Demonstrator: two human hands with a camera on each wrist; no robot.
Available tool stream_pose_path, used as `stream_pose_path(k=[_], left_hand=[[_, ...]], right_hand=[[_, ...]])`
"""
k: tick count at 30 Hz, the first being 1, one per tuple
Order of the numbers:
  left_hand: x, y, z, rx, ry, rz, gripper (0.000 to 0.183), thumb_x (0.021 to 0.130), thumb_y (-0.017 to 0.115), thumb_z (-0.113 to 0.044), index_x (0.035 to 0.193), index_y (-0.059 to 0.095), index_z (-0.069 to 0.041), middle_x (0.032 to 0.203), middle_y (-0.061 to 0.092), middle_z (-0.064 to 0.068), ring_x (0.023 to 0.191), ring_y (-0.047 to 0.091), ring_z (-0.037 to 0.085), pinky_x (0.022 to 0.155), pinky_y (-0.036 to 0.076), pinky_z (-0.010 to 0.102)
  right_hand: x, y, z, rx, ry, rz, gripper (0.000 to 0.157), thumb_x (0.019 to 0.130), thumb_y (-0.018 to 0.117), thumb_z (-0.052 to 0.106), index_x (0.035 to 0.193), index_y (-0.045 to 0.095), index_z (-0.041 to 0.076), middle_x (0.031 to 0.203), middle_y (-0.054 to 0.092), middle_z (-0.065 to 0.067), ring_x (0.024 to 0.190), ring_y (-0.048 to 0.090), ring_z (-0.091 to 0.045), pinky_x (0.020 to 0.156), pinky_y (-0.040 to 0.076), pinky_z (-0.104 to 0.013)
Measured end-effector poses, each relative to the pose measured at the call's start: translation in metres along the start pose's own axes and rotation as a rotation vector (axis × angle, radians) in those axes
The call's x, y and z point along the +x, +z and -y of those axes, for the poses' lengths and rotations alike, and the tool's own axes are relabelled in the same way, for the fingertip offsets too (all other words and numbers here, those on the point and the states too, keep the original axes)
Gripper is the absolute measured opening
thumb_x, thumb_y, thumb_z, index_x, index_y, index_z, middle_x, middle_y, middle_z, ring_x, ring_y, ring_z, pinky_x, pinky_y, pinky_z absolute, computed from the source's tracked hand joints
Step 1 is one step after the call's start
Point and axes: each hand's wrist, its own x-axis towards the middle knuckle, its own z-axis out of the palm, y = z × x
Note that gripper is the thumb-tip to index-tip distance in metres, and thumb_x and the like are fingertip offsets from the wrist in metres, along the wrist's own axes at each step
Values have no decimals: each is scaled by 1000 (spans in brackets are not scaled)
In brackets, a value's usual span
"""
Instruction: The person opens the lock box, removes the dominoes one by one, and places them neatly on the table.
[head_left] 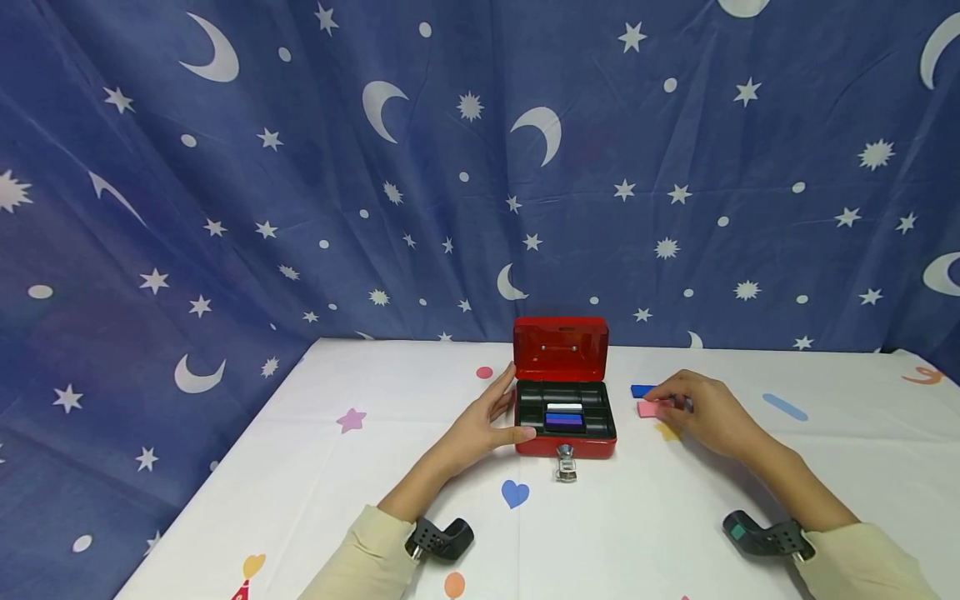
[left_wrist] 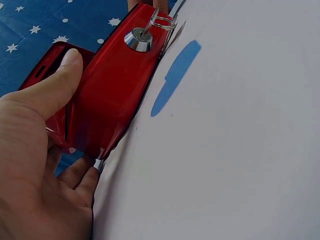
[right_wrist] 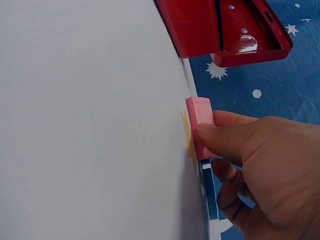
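A red cash box (head_left: 564, 448) stands on the table with its lid (head_left: 561, 354) raised. In a compartment of its black tray (head_left: 529, 423) lie a white piece (head_left: 564, 407) and blue-purple pieces (head_left: 564, 419). My left hand (head_left: 480, 425) grips the box's left side; the thumb rests over the front corner, and the other fingers reach along the side. To the right of the box, my right hand (head_left: 708, 412) pinches a pink block (right_wrist: 202, 112) between thumb and fingers, close over the tabletop. Just behind it sits a blue block (head_left: 642, 390), partly hidden by the fingers.
A key on a ring (left_wrist: 162, 22) is in the lock (left_wrist: 138, 40) at the box's front, and hangs over the cloth. The white tablecloth (head_left: 600, 533) carries printed shapes. A blue curtain (head_left: 420, 208) with stars and moons hangs behind the table.
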Motion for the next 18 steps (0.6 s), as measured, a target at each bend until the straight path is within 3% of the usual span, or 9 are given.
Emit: stream_pose_path(k=[9, 18], left_hand=[[0, -1, 2, 24, -5, -4, 96, 79, 78, -32, 154, 18, -28, 158, 15, -7, 139, 30, 21, 110, 29, 37], [0, 0, 0, 25, -12, -3, 95, 80, 78, -30, 153, 18, -30, 158, 15, -8, 139, 30, 20, 110, 29, 36]], right_hand=[[0, 1, 0, 12, 5, 13, 22, 76, 78, 4, 97, 74, 8, 81, 58, 3, 71, 48, -14, 57, 43, -26], [0, 0, 1, 7, 25, 31, 20, 77, 78, 4, 96, 74, 10, 85, 61, 2, 74, 50, -16, 62, 46, -30]])
